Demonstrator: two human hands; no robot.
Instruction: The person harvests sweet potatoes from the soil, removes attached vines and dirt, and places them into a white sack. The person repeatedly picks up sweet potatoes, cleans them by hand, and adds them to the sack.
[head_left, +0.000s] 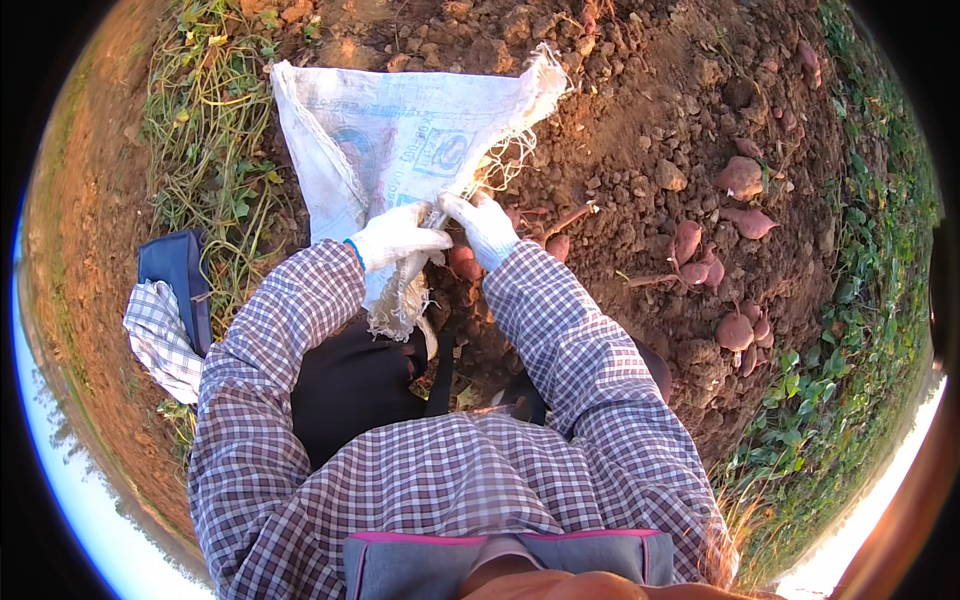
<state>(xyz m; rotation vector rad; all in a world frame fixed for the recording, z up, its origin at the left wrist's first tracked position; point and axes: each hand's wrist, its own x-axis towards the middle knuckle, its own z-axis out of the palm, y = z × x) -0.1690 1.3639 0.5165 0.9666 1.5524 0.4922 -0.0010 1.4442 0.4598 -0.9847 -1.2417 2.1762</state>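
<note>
A white woven plastic sack with faded blue print lies spread on the soil in front of me, its right-hand edge frayed into loose threads. My left hand, in a white knitted glove with a blue cuff edge, pinches the gathered edge of the sack. Close beside it, my right hand in a matching glove grips the same edge with thumb and fingers. Just below the right hand, reddish sweet potatoes rest on the ground, partly hidden by the hand and sleeve.
Several clusters of sweet potatoes lie on the clods to the right. Green leafy vines line the far right. Pulled vines are heaped at left, near a dark blue box-like object and a checked cloth.
</note>
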